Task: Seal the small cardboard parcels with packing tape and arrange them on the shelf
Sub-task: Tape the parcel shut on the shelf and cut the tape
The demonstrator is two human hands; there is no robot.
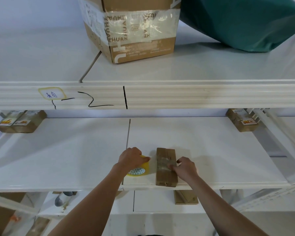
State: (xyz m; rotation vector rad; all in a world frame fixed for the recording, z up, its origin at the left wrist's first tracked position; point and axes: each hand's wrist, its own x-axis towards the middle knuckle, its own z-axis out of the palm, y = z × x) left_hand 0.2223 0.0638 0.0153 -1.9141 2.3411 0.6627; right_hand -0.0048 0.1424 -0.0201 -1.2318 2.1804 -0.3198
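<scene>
Lying between hands (pixel 130 157) (pixel 184 168): parcel (pixel 166 174).

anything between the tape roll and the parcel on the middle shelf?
Head view: only a narrow strip of bare white shelf separates the yellow tape roll from the small cardboard parcel. The left hand grips the roll; the right hand presses the parcel.
</scene>
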